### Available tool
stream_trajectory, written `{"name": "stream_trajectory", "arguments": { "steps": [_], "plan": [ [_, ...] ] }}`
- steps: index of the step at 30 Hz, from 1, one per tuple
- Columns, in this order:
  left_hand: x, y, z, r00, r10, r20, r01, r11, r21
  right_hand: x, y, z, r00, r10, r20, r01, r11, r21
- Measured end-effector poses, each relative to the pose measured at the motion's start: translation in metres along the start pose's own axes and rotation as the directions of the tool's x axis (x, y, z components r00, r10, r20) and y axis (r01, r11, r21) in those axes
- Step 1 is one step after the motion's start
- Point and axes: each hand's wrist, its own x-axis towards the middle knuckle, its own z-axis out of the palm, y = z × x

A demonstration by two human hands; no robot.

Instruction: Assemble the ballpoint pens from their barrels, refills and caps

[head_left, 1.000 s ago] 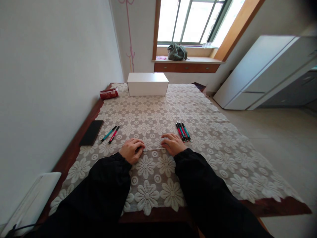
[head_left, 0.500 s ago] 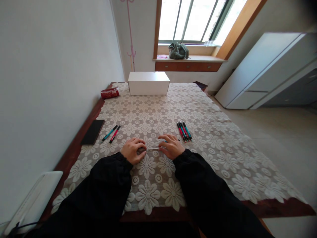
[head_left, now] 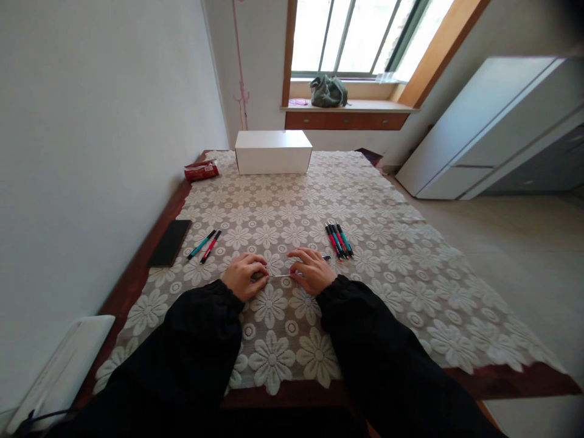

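Note:
My left hand (head_left: pixel 244 275) and my right hand (head_left: pixel 310 269) rest on the lace tablecloth (head_left: pixel 387 267), close together. A thin pale refill-like rod (head_left: pixel 280 276) runs between their fingertips, and both hands pinch it. A dark pen part (head_left: pixel 325 257) pokes out under my right fingers. A bundle of several red and teal pens (head_left: pixel 338 240) lies just right of my right hand. Two more pens, one teal and one red (head_left: pixel 204 246), lie to the left of my left hand.
A black phone (head_left: pixel 170 243) lies by the table's left edge. A white box (head_left: pixel 273 152) and a red packet (head_left: pixel 201 171) sit at the far end. A white device (head_left: pixel 59 365) is at near left. White cabinets (head_left: pixel 493 134) stand at right.
My right hand has slid a little left toward my left hand, shortening the visible rod between them. My left hand has stayed put.

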Motion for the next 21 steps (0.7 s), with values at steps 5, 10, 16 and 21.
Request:
{"name": "stream_trajectory", "arguments": {
  "steps": [5,10,16,21],
  "plan": [
    [0.0008,0.0011,-0.0004,1.000,0.023,-0.008,-0.023,1.000,-0.008,0.0011,-0.0029,-0.0005,1.000,-0.008,-0.006,0.008,1.000,0.010],
    [0.0005,-0.0002,0.0008,1.000,0.019,-0.016,-0.019,1.000,-0.014,0.0008,-0.0026,-0.0023,1.000,-0.015,-0.019,0.016,1.000,0.016],
    [0.0002,-0.0018,0.0019,0.999,0.034,-0.036,-0.035,0.999,-0.013,0.0003,0.0018,-0.0032,1.000,-0.005,-0.008,0.005,1.000,0.012],
    [0.0003,-0.0005,0.0017,0.997,0.044,-0.056,-0.045,0.999,-0.020,0.0002,0.0009,0.0000,1.000,-0.016,-0.020,0.016,1.000,0.020]
  ]
}}
